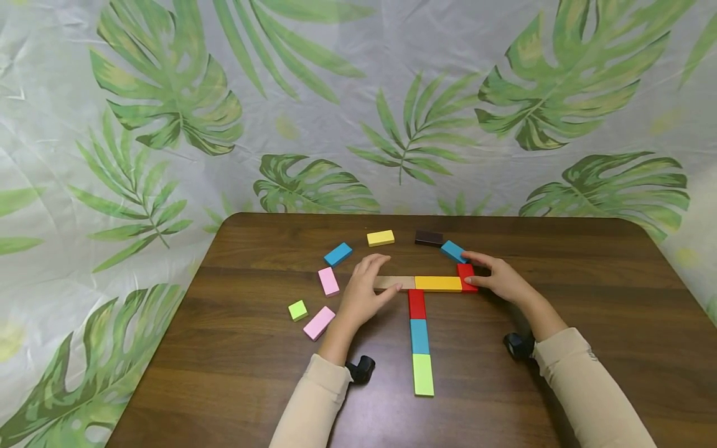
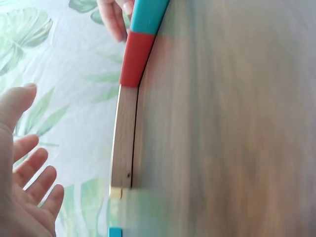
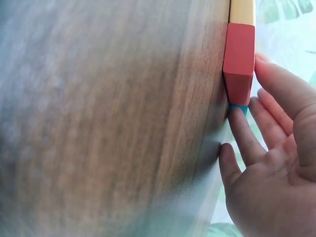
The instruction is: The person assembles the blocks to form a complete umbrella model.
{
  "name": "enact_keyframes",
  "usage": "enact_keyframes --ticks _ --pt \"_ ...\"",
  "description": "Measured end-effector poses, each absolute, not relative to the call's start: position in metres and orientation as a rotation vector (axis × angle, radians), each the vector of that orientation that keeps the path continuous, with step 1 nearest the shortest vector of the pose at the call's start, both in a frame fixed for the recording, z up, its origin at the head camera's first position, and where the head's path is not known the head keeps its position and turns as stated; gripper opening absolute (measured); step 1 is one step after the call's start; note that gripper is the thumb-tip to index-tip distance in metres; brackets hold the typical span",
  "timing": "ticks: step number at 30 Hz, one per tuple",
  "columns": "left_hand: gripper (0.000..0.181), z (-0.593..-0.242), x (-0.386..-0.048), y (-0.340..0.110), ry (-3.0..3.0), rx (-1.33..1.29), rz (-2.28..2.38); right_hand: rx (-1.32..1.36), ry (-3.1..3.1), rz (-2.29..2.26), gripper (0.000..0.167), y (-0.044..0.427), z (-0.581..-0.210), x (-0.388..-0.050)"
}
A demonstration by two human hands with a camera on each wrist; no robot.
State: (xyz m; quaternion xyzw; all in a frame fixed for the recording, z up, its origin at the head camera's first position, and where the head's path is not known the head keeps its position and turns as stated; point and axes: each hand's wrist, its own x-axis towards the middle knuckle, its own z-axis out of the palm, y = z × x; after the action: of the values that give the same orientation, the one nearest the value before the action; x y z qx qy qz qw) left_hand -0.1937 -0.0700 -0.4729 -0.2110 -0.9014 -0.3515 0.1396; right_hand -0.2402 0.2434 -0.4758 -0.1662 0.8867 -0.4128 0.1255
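In the head view, flat blocks form a T on the table. Its bar runs from a plain wood block (image 1: 394, 282) through a yellow-orange block (image 1: 438, 284) to a red block (image 1: 467, 277) turned crosswise. Its stem has another red block (image 1: 417, 303), a teal block (image 1: 419, 336) and a lime block (image 1: 422, 375). My right hand (image 1: 503, 281) has its thumb at the crosswise red block and a fingertip by a blue block (image 1: 454, 251); the fingers are fairly straight. Over the wood block's left end, my left hand (image 1: 361, 295) hovers with spread fingers, holding nothing.
Around the T lie a dark block (image 1: 429, 238), a yellow block (image 1: 381, 238), a blue block (image 1: 338, 254), pink blocks (image 1: 328, 281) and a small lime block (image 1: 298, 310). A leaf-print cloth (image 1: 313, 93) hangs behind the wooden table (image 1: 224, 373).
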Motion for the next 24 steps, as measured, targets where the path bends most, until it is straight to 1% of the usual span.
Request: enact_keyframes --ticks 5,17,24 --pt "0.062 -0.468 -0.191 -0.082 -2.546 -0.532 -1.097 -0.476 2.581 -1.206 0.059 0.244 -0.476 -0.241" --pt "0.076 -0.462 -0.185 -0.115 -2.518 -0.489 -1.139 -0.478 2.582 -1.206 0.059 0.244 -0.476 -0.24" --pt "0.082 -0.465 -0.183 -0.137 -2.569 -0.426 -1.148 -0.481 2.581 -1.209 0.06 0.244 -0.477 -0.241"
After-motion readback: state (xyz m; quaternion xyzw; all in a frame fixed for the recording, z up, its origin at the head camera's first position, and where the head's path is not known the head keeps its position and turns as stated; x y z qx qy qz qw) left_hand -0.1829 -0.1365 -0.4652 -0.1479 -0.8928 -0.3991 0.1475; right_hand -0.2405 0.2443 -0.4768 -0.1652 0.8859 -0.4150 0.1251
